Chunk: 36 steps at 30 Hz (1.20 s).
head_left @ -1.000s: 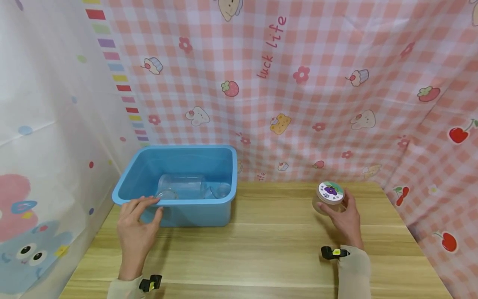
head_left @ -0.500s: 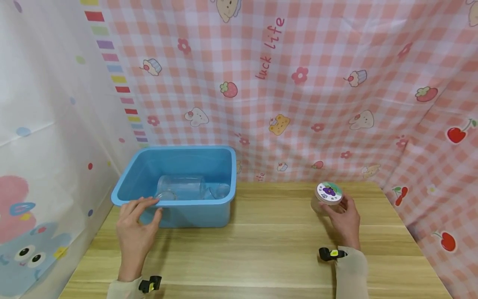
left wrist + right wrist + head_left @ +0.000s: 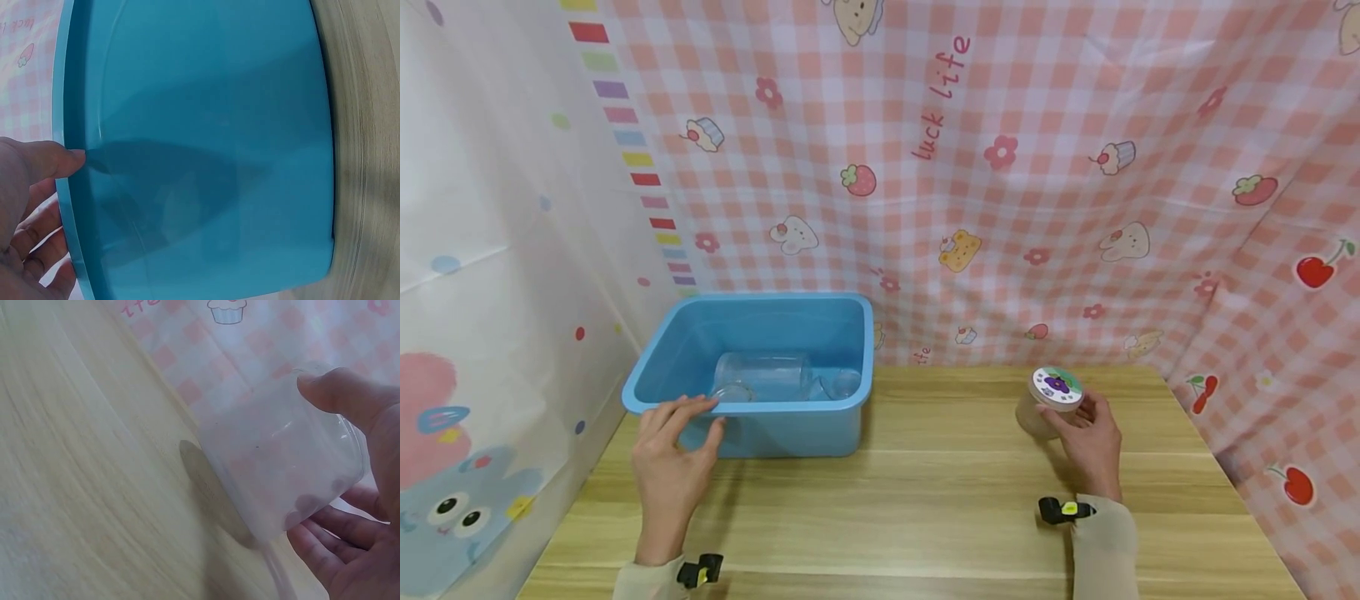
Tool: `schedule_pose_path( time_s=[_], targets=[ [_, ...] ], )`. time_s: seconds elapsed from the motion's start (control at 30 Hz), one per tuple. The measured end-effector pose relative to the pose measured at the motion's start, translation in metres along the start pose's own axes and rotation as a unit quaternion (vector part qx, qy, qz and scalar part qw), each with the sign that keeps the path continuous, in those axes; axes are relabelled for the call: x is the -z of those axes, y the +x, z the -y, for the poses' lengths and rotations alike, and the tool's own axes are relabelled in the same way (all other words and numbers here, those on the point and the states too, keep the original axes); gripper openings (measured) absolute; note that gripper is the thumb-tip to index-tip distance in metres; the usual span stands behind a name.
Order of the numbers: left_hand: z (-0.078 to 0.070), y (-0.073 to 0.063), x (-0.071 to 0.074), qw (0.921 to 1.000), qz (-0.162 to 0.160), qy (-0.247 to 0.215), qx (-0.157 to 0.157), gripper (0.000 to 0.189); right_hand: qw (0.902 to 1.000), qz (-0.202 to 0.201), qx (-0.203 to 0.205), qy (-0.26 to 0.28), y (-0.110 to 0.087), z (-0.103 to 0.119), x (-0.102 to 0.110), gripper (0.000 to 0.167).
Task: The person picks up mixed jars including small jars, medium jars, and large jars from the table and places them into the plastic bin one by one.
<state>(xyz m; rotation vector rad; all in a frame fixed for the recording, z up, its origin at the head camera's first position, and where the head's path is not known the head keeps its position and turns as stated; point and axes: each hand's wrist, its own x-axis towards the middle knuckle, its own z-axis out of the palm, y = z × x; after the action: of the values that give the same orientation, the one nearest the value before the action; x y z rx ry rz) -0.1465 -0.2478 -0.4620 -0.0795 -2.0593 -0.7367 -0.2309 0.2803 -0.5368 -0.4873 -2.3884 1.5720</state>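
Note:
At the near rim of a blue plastic basin point(image 3: 790, 429), my left hand point(image 3: 672, 467) has its thumb outside and fingers over the edge. The left wrist view shows the thumb point(image 3: 59, 160) pressed on the rim, pinching it. On the right, my right hand point(image 3: 1092, 442) grips a clear plastic jar point(image 3: 275, 462), thumb on one side and fingers on the other. A round lid point(image 3: 1057, 387) with a purple and green print tops the jar. It leans slightly left, its base close to the table; whether the whole base touches, I cannot tell.
Inside the basin lie a clear cylindrical jar point(image 3: 763, 375) on its side and other clear plastic pieces point(image 3: 842, 383). A wooden table point(image 3: 925, 517) carries everything. Pink checked cloth point(image 3: 917, 208) hangs behind and on the right, with white cloth point(image 3: 512, 250) at left.
The jar in my right hand has shifted a little left and toward me, leaning more. My left hand has stayed on the basin's rim.

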Motion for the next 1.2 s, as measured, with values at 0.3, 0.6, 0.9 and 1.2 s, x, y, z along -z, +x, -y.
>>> schedule_pose_path(
  time_s=[0.3,0.6,0.9,1.2],
  targets=[
    [0.0,0.0,0.0,1.0,-0.001,-0.001,-0.002,0.03,0.9998,0.01,0.003,-0.017,0.0,0.005,-0.003,0.086],
    [0.0,0.0,0.0,1.0,-0.003,0.001,-0.009,0.03,0.9991,0.027,0.031,0.011,-0.006,0.025,-0.011,0.087],
    [0.0,-0.001,0.0,1.0,0.006,0.007,-0.002,0.029,0.9963,0.037,0.071,0.032,-0.016,0.049,-0.021,0.083],
    [-0.001,0.0,0.001,0.9999,0.002,0.009,-0.004,0.029,0.9923,0.044,0.105,0.048,-0.026,0.068,-0.034,0.073]
  ],
)
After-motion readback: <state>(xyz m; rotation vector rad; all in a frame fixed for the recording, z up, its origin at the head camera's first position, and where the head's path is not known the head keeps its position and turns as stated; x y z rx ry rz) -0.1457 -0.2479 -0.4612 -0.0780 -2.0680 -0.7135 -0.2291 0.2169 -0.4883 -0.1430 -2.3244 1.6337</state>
